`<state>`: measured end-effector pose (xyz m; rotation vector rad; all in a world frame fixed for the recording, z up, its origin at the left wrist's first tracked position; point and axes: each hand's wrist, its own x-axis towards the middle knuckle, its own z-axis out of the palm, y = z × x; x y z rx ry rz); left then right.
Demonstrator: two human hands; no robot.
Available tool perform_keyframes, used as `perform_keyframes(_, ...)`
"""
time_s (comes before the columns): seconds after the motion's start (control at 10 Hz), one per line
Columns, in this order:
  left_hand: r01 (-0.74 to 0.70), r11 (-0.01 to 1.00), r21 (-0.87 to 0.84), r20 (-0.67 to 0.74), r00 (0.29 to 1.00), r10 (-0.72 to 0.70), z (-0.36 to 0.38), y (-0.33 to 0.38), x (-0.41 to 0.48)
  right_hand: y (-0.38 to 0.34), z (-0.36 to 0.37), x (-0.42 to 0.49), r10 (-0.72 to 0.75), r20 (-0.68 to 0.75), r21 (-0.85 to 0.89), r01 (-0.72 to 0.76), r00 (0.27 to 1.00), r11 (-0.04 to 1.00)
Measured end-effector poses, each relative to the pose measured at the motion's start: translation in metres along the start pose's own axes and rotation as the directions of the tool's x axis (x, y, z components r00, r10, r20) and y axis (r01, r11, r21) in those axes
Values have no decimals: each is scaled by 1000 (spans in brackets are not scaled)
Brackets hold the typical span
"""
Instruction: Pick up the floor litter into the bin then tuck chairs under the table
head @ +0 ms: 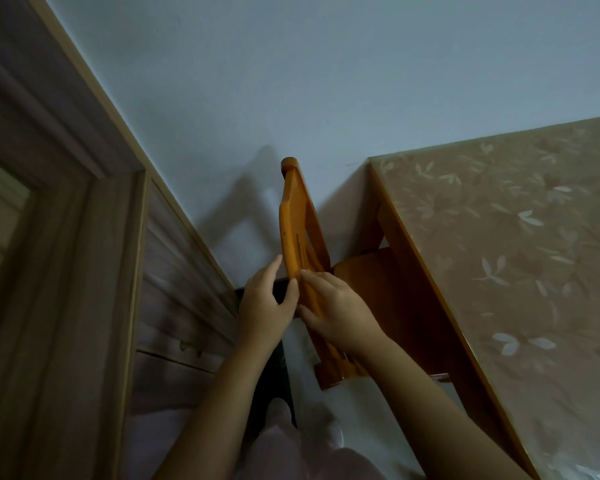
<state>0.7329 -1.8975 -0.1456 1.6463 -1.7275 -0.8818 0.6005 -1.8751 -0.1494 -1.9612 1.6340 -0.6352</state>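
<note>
Your left hand (267, 306) and right hand (338, 315) both grip the chair (297, 220) by its backrest; the floral-clothed table (499, 244) stands just beside it, against the pale wall (291, 81); door frame (66, 209) at left.

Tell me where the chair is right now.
Centre of the head view: the chair stands at the left edge of the table, seat partly under it, its backrest held by the left hand and right hand.
</note>
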Motion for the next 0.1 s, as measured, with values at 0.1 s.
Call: perform_keyframes(0.1, -99, 978, 186, -103, 987, 120, -10, 5, -18, 0, -8, -8, -9, -93, -154, -6, 996, 988)
